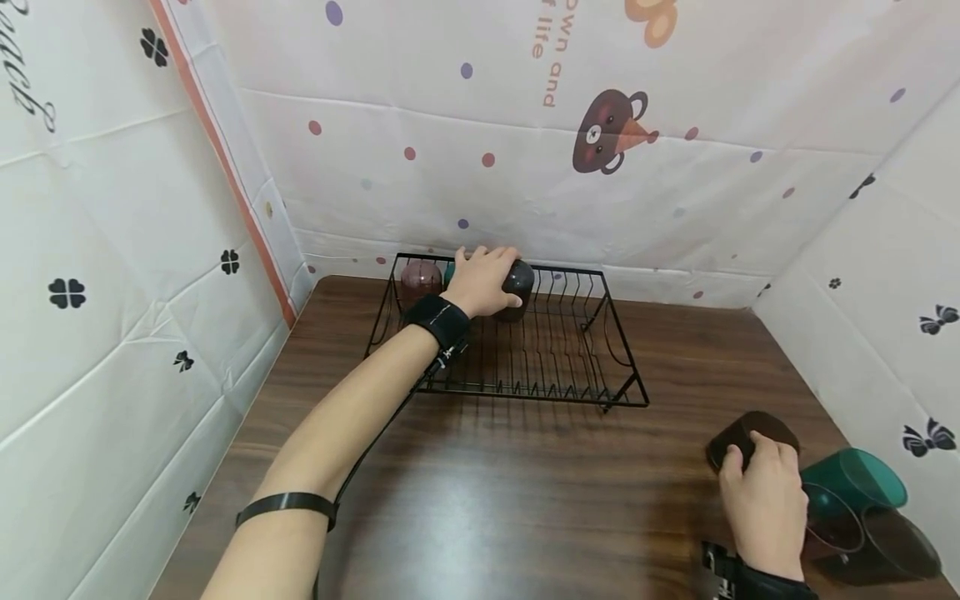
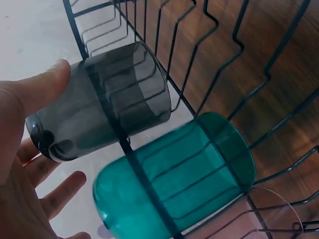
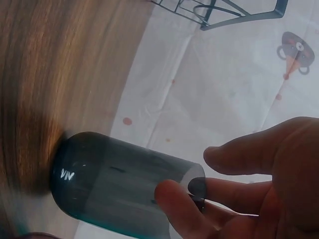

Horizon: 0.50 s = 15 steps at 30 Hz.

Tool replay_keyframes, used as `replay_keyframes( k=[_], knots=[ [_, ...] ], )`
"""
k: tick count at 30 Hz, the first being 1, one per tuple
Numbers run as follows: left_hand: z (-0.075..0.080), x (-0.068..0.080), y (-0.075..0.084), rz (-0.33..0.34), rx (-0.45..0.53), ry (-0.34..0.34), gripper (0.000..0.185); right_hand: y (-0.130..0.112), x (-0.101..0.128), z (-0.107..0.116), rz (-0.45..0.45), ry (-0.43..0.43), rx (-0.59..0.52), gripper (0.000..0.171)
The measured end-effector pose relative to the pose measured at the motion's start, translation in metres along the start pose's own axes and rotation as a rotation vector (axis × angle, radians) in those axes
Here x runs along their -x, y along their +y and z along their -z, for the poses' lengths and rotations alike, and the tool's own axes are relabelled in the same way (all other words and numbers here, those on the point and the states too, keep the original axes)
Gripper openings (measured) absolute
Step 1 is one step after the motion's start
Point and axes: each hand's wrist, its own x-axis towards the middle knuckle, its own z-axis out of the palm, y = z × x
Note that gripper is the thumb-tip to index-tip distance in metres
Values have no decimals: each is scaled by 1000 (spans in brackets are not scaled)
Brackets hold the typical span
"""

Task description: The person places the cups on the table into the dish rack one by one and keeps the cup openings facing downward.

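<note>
Head view: black wire rack point(image 1: 525, 397) stands on a brown wood-grain table point(image 1: 465, 483), with a printed white cloth point(image 1: 390, 50) rising behind it. Left hand point(image 1: 480, 283) is over the rack's rear left part and holds a racked gray cup point(image 1: 522, 279), thumb on its side. Left of that hand, inside the rack, a pink cup point(image 1: 422, 279) sits in the corner; a racked teal cup point(image 1: 448, 273) shows only as a sliver beside the hand. Right hand point(image 1: 767, 500) is well to the right of the rack and nearer the front, fingers at a standing dark cup point(image 1: 738, 433). Farther right from the rack, just beside that hand, are a standing teal cup point(image 1: 862, 477), a reddish cup point(image 1: 821, 543) and a smoky brown cup point(image 1: 892, 546), close together.

Left wrist view: racked gray cup is inverted, rim toward the rack floor. Thumb lies on its wall, one fingertip reaches its base from the other side, and the remaining fingers are spread wide off it. Next along the rack come the racked teal cup, also rim down, and part of the pink cup.

Right wrist view: standing dark cup is upright on the table, apart from the rack, rounded base down, white lettering near the base. Bent fingers straddle its rim in a narrow hold; whether the thumb tip touches the glass cannot be told
</note>
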Motion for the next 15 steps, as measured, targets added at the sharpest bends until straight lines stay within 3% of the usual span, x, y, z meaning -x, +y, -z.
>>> replay_keyframes(
  k=[15],
  knots=[
    [-15,-5,-9,45,-76,-35,79,7,-7,-4,19,15,-43,40]
  ],
)
